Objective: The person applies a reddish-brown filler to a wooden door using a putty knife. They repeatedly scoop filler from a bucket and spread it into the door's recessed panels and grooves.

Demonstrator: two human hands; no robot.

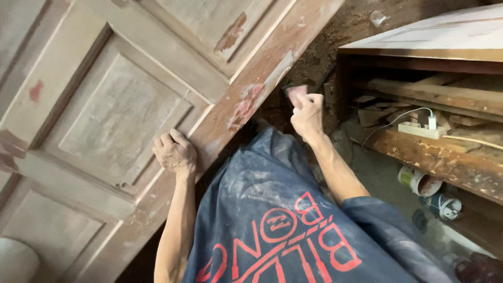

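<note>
An old panelled wooden door (pixel 120 105) with worn, flaking paint lies across the left of the view, its long edge running diagonally. My left hand (pixel 175 153) rests on that edge, fingers curled over the frame. My right hand (pixel 306 116) is raised just off the door's edge and pinches a small reddish piece of sandpaper (pixel 296 93) between thumb and fingers. My dusty blue shirt with red print (pixel 283 225) fills the lower middle.
A second door panel (pixel 435 39) lies on a rough wooden bench (pixel 435 152) at the right. A white power strip (pixel 422 129) with a cable sits on the bench. Tape rolls (pixel 419 182) and tins lie below it on the dirt floor.
</note>
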